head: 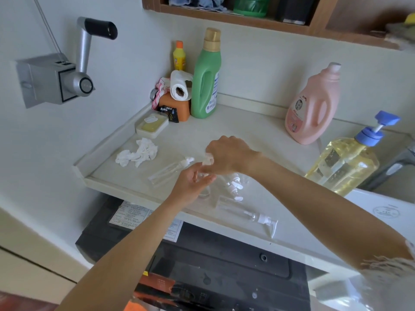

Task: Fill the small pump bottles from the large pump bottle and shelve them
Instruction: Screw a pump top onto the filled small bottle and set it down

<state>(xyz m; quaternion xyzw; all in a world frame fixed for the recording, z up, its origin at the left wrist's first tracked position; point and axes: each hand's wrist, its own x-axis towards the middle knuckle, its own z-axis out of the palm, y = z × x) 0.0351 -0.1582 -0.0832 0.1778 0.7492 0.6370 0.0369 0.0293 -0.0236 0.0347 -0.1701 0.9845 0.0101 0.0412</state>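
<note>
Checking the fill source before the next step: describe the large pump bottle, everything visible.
The large pump bottle stands upright at the right end of the counter, right of the pink jug. Clear plastic body, nearly full of yellow liquid, with dark labels too blurred to read. Blue collar and blue pump head on a white stem, which looks raised. Neither hand touches it.

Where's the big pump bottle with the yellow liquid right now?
In the head view, the large pump bottle stands at the counter's right end, just right of the pink jug, untouched by either hand.
</note>
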